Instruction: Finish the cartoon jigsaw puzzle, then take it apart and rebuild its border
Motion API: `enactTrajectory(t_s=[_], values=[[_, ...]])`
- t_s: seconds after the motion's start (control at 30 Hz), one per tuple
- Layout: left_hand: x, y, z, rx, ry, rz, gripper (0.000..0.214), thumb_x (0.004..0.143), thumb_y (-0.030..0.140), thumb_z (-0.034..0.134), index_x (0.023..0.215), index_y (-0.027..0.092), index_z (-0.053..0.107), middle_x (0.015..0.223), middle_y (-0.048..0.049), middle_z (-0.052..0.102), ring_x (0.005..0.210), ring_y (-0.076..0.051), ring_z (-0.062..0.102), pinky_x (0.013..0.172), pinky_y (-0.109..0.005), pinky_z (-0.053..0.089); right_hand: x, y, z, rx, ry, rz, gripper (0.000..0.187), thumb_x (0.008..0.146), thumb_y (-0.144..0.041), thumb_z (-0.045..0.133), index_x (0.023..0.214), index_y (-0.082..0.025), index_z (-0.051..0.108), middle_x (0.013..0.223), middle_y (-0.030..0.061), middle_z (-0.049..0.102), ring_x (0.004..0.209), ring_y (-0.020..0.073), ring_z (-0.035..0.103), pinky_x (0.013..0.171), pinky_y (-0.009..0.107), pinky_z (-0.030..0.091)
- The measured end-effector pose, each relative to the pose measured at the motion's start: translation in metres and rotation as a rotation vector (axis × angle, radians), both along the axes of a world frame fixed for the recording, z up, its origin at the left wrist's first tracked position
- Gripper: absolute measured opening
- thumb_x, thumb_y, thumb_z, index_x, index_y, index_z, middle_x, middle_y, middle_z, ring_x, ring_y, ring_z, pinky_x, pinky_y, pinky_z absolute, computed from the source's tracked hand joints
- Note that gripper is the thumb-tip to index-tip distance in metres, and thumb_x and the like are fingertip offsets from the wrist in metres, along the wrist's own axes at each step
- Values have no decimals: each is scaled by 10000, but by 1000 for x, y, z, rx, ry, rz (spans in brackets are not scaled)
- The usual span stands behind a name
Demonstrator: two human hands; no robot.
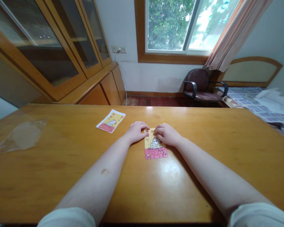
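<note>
A small jigsaw puzzle (156,153) lies flat on the table, yellow above and pink below, with a white cartoon animal in the middle. Near its top a brownish gap shows among the joined pieces. Curled at the upper left edge, my left hand (137,131) touches the puzzle with thumb and forefinger. My right hand (167,134) covers the upper right part, its fingers bent and drawn together; what lies between the fingertips is hidden. Just beyond its knuckles a bit of yellow (164,123) peeks out, perhaps loose pieces.
A printed card (111,121) with the same picture lies left of the puzzle. Farther left is a clear plastic bag (23,135) on the wooden table (68,151). Beyond the table stand a glass-door cabinet (85,74), an armchair (198,83) and a bed (246,97).
</note>
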State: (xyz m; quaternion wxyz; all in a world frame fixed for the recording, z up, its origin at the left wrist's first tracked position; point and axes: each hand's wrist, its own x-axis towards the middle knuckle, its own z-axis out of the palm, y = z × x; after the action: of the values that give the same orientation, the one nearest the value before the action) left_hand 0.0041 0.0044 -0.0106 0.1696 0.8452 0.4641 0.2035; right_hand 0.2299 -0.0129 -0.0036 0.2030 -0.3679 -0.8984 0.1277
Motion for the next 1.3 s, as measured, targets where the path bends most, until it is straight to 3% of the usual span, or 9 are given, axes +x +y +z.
enactTrajectory(t_s=[0.43,0.73,0.93,1.3], values=[[2,-3,6,-2,10,-2,212,763,331,660,951,258,727,1060,-25,697,1047,-230,592,989,-401,425,-1,-3,4,12,-25,53,229,838,-125,557,933,-181,758,913,75,679,839,179,624,829,309,476],[1,-1,4,-9,6,-1,233,766,363,656,963,260,726,1060,-25,694,1061,-232,585,1005,-404,416,-2,-3,3,-26,-25,43,212,858,-149,555,936,-182,750,918,73,680,863,178,625,841,301,472],[1,-3,6,-17,5,5,225,766,350,657,960,259,725,1082,-28,688,1067,-234,581,1004,-410,414,4,-1,7,-6,-65,-78,229,862,-174,562,1007,-176,739,952,84,673,856,182,623,837,302,468],[0,-2,4,-5,8,8,236,766,366,661,969,264,728,1078,-27,685,1065,-238,578,999,-410,414,-2,-5,9,-27,-110,-37,215,892,-227,565,987,-206,757,935,80,667,862,188,619,849,325,449]])
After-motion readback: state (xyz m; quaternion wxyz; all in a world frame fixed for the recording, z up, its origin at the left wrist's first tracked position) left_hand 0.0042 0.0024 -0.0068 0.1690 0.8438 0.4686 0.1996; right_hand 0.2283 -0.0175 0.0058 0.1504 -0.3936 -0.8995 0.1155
